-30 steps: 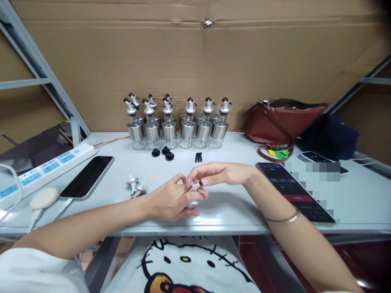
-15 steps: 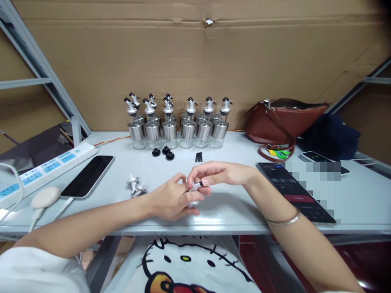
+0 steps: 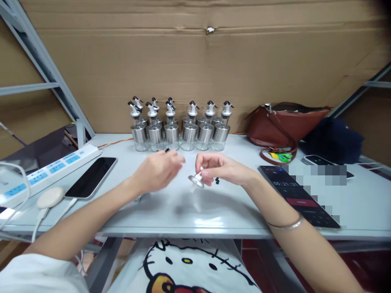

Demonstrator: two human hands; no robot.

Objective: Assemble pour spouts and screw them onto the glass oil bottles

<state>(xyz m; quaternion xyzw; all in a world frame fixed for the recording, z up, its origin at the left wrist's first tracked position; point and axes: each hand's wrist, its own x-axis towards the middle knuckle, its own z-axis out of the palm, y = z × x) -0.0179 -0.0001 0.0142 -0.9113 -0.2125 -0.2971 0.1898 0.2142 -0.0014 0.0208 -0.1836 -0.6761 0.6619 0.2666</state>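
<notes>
Between the thumb and fingers of my right hand [image 3: 214, 169] is a pourer spout [image 3: 196, 181], with its silvery disc tilted to the left. A small black piece [image 3: 217, 180] shows just beyond those fingers; I cannot tell if it belongs to the spout. My left hand [image 3: 159, 171], smeared by motion, is apart from the spout, its fingers loosely stretched and nothing visible in them. Black stoppers [image 3: 167, 150] are mostly hidden behind it. Under the left wrist, part of a loose metal spout [image 3: 139, 198] peeks out. Glass-and-steel bottles [image 3: 171, 134] with pourer tops stand in rows behind.
At left lie a power strip [image 3: 61, 165], a dark-screened phone [image 3: 91, 178] and a round white charger [image 3: 51, 198]. To the right are a tablet-like timer screen [image 3: 293, 195], a brown handbag [image 3: 281, 124], a dark cap [image 3: 336, 140] and another phone [image 3: 320, 161]. Cardboard [image 3: 122, 73] backs the table.
My left hand has let go of the spout and moved forward and left toward the black stoppers. The right hand keeps the spout, now turned with its disc outward. The view has shifted slightly.
</notes>
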